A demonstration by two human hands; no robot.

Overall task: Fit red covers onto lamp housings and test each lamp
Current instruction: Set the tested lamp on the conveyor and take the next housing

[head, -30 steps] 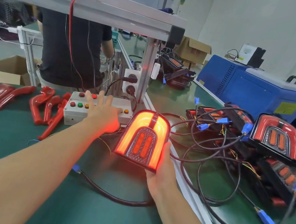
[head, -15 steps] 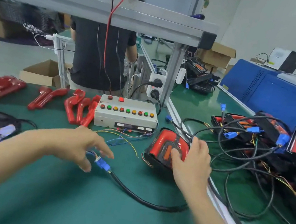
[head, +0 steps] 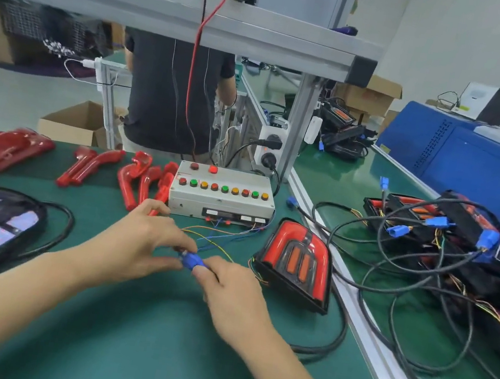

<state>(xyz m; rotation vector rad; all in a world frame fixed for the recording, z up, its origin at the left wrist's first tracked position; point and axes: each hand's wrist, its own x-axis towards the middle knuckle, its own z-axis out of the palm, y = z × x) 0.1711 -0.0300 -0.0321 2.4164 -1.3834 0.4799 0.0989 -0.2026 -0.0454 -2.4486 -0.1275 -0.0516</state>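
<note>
In the centre of the frame, a person's two bare hands met over a green bench mat (head: 150,354). The left hand (head: 138,243) pinched one end of a small blue connector (head: 190,260) between thumb and fingertips, and the right hand (head: 232,294) gripped the other end, fingers curled round it. Whether the two halves were mated or apart could not be told, since the fingers hid the join. Just right of the hands, touching neither, lay the lamp (head: 296,263), unlit, its red cover uppermost and tilted toward the viewer, with a black cable (head: 335,334) looping round below it and thin coloured wires showing at its left edge. Above the hands sat a white test box (head: 221,198) with a row of red, green and amber buttons. Loose red covers (head: 142,179) lay across the upper left of the mat, and a tangle of other lamps (head: 434,218) and leads filled the right. The connector looked small, rigid and smooth, best held by its body rather than the thin wires, which would likely strain at the crimp. The lamp appeared light and stiff, its glossy cover apt to scratch; the black housing edges seemed the safer grip.
</note>
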